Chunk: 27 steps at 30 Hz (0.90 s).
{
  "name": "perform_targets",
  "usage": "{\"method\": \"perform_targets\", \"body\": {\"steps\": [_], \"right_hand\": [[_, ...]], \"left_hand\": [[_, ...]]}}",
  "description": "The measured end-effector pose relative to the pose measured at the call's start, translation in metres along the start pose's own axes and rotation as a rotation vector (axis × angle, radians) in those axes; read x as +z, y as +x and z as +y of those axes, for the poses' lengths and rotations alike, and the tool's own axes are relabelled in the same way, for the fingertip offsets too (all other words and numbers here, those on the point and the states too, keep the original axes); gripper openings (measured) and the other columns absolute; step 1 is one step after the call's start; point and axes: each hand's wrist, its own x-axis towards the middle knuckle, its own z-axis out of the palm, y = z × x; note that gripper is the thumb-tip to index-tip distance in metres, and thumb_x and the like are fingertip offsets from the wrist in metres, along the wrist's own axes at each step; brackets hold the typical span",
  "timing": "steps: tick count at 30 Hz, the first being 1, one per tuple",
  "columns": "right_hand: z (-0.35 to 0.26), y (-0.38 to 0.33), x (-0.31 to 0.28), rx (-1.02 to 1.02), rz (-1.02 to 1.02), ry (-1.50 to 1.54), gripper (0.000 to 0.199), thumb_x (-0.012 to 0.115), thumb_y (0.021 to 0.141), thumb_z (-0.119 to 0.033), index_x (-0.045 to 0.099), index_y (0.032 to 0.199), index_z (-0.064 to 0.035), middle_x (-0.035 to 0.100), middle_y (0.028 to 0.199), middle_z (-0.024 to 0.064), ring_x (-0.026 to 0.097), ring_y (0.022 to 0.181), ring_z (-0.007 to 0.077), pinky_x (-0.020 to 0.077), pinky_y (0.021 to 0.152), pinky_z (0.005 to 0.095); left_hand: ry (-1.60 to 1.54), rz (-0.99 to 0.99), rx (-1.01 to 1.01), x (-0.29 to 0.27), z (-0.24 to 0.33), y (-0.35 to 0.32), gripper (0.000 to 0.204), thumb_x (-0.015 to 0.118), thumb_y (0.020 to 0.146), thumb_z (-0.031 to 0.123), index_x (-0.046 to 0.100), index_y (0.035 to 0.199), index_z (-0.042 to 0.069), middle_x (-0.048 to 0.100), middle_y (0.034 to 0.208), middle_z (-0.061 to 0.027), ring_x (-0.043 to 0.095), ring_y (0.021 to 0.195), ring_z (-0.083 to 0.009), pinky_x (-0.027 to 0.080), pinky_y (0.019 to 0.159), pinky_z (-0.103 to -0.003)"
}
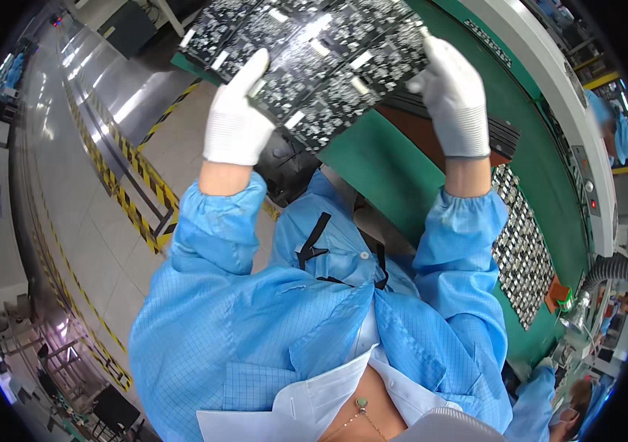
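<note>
A large black circuit board panel [336, 81], crowded with small silvery parts and white connectors, is held up in front of me at a slant. My left hand [237, 118], in a white knitted glove, grips its lower left edge with the thumb over the top face. At the right edge my right hand [455, 92], gloved the same way, holds the panel with the thumb near the corner. The fingers under the board are largely hidden. Below the right hand lies a dark ribbed strip-like object [504, 138] beside a brown surface.
A green-topped bench [395, 173] runs along the right, with a second populated board panel [521, 250] on it. An orange-brown block [558, 295] sits near a grey hose [612, 269]. A long white machine housing [549, 88] borders the bench. Another person's blue sleeve [535, 401] shows lower right.
</note>
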Motion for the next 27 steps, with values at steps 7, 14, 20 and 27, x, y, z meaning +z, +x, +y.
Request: {"method": "perform_targets", "body": {"steps": [7,14,20,27], "right_hand": [[-0.081,0.024,-0.052,-0.050,0.212,-0.319,0.025,0.065,0.097,-0.024,0.071,0.107,-0.0015,0.066,0.085,0.0019,0.058,0.068,0.0109,0.0474,0.062,0.0271],[-0.140,0.065,-0.081,-0.199,-0.061,-1.006,0.026,0.063,0.097,-0.021,0.067,0.094,0.0040,0.059,0.076,0.0047,0.054,0.073,0.0108,0.0449,0.067,0.0274],[-0.117,0.088,-0.096,-0.275,-0.230,-1.053,0.031,0.064,0.097,-0.027,0.068,0.101,0.0034,0.063,0.079,0.0086,0.058,0.077,0.0144,0.0484,0.075,0.0333],[-0.119,0.099,-0.106,-0.069,-0.296,-1.027,0.034,0.066,0.097,-0.033,0.070,0.106,-0.0002,0.060,0.077,0.0005,0.057,0.073,0.0099,0.0478,0.067,0.0287]], "left_hand": [[-1.313,-0.183,-0.665,0.076,-0.010,0.012,0.037,0.063,0.100,0.024,0.058,0.124,-0.003,0.065,0.119,-0.0228,0.066,0.106,-0.0336,0.057,0.090,-0.041],[-0.495,-0.360,-0.417,0.119,-0.032,-0.048,0.037,0.059,0.102,0.020,0.061,0.126,-0.008,0.072,0.107,-0.0170,0.070,0.100,-0.0220,0.055,0.091,-0.031],[-0.219,-0.450,-0.179,0.119,-0.037,-0.062,0.030,0.059,0.100,0.013,0.063,0.124,-0.005,0.073,0.108,-0.0140,0.069,0.101,-0.0175,0.053,0.090,-0.027],[-0.236,-0.447,-0.188,0.120,-0.038,-0.065,0.028,0.057,0.101,0.011,0.064,0.123,-0.004,0.073,0.108,-0.0141,0.069,0.102,-0.0179,0.053,0.091,-0.028]]}}
